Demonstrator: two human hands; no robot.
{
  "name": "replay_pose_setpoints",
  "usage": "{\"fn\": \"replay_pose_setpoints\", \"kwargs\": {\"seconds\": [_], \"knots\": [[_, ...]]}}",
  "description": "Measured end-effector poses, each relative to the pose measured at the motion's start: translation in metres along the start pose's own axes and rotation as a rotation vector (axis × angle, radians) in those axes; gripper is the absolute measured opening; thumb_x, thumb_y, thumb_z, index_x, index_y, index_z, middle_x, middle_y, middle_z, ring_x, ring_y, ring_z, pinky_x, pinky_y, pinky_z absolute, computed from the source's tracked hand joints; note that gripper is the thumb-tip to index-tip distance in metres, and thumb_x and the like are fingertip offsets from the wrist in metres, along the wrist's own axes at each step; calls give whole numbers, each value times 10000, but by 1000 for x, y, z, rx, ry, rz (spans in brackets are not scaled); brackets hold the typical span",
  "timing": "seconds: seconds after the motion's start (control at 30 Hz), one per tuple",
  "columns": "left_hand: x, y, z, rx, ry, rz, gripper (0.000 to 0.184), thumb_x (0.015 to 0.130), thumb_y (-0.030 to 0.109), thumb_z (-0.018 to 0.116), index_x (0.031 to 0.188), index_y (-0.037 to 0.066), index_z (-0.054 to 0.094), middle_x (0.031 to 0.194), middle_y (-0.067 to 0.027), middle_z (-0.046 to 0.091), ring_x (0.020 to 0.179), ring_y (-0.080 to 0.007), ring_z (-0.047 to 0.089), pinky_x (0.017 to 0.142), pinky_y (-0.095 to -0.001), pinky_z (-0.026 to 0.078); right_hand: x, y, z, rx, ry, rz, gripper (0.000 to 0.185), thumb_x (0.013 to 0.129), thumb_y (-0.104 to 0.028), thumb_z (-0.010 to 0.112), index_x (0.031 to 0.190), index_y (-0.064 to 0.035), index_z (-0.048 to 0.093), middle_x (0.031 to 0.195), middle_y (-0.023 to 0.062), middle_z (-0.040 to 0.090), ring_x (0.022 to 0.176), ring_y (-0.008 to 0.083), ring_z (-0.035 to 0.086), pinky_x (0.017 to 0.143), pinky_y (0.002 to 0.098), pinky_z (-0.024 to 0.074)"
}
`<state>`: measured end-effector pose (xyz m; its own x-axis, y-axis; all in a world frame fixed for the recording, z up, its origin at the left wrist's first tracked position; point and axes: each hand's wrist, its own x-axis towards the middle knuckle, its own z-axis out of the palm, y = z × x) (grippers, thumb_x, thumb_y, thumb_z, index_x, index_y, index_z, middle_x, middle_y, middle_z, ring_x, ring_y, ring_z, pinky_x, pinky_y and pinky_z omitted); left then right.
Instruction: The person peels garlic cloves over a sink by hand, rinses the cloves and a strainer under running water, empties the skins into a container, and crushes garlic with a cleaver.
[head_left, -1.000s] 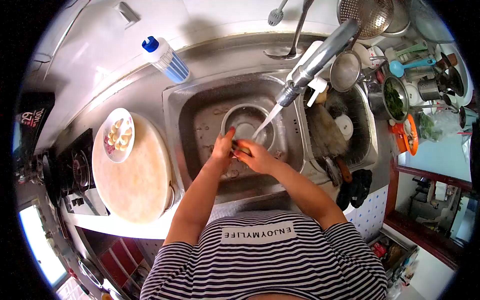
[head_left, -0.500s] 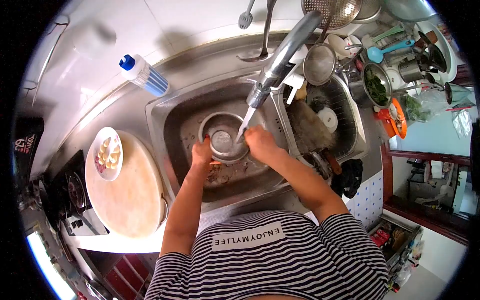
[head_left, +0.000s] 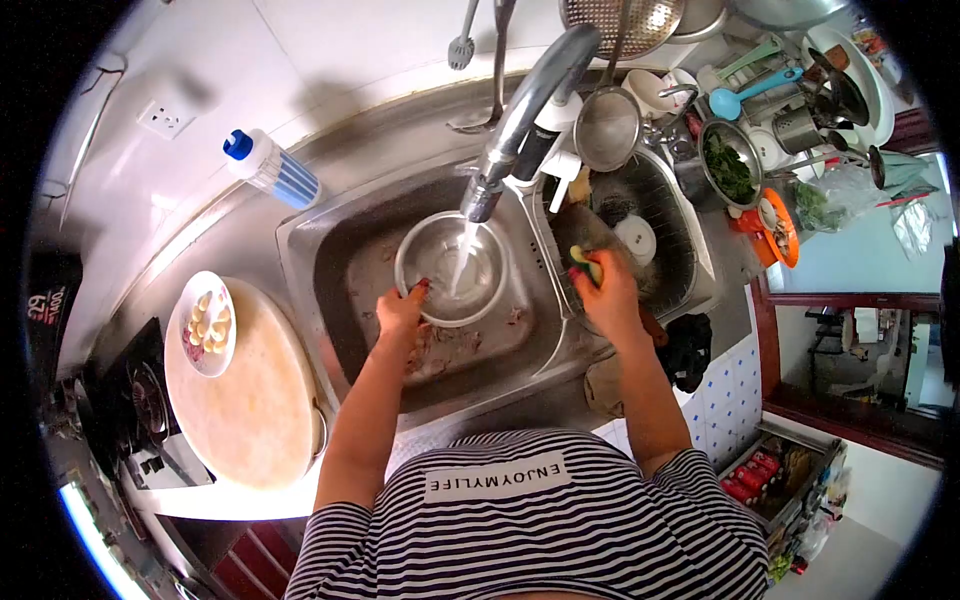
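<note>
My left hand grips the near left rim of a round metal bowl, its fingers closed on the edge. The bowl sits in the left sink basin, under water running from the faucet. Over the left side of the right basin, my right hand is closed on a small green and yellow sponge. Wet scraps lie on the basin floor in front of the bowl.
Left of the sink, a white plate of pale pieces lies on a round cutting board. Behind stands a blue-capped bottle. A white lid-like disc is in the right basin. A pot of greens and utensils crowd the right.
My right hand has let go of the bowl and moved right, over the right basin, where it now holds the sponge. My left hand stays on the bowl's rim. The view has shifted slightly.
</note>
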<state>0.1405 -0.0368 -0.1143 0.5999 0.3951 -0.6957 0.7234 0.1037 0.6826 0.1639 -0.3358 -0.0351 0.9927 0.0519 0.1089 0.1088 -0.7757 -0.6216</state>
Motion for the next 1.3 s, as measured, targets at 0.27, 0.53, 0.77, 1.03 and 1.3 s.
{"fn": "replay_pose_setpoints", "kwargs": {"seconds": [0.27,0.53,0.77,1.03,1.3], "knots": [[-13,1,-7,56,-21,-78,331,816,232,683,999,-15,561,897,-139,632,726,-222,633,518,-366,530,-53,45,-35,-458,-259,191,356,750,-178,660,1010,-11,482,987,196,527,967,377,544,798,470,453],[-6,-6,1,-26,-105,-26,315,834,210,657,1039,-8,558,913,-129,638,725,-227,643,516,-362,527,-38,24,-53,-407,-388,353,391,708,-176,656,1006,-4,469,932,221,576,869,394,588,750,447,475],[-10,-5,-6,-34,-105,-33,336,839,195,644,1088,-8,550,932,-136,640,721,-242,650,523,-371,536,-34,10,-96,-506,-247,220,455,673,-195,712,1002,-14,455,879,209,593,832,380,609,719,457,485],[-10,-4,-9,-35,-111,-47,306,844,198,630,1059,-9,559,911,-133,636,714,-234,647,515,-359,535,-48,-12,-151,-242,-78,333,343,757,-152,632,1041,6,520,828,174,628,742,304,625,655,396,481],[-9,-7,-1,-144,-128,44,283,856,214,615,988,-32,573,815,-139,629,591,-221,632,432,-337,514,-61,-8,-108,455,-227,567,194,878,-195,568,893,-2,584,710,46,580,560,106,508,475,278,404]]}}
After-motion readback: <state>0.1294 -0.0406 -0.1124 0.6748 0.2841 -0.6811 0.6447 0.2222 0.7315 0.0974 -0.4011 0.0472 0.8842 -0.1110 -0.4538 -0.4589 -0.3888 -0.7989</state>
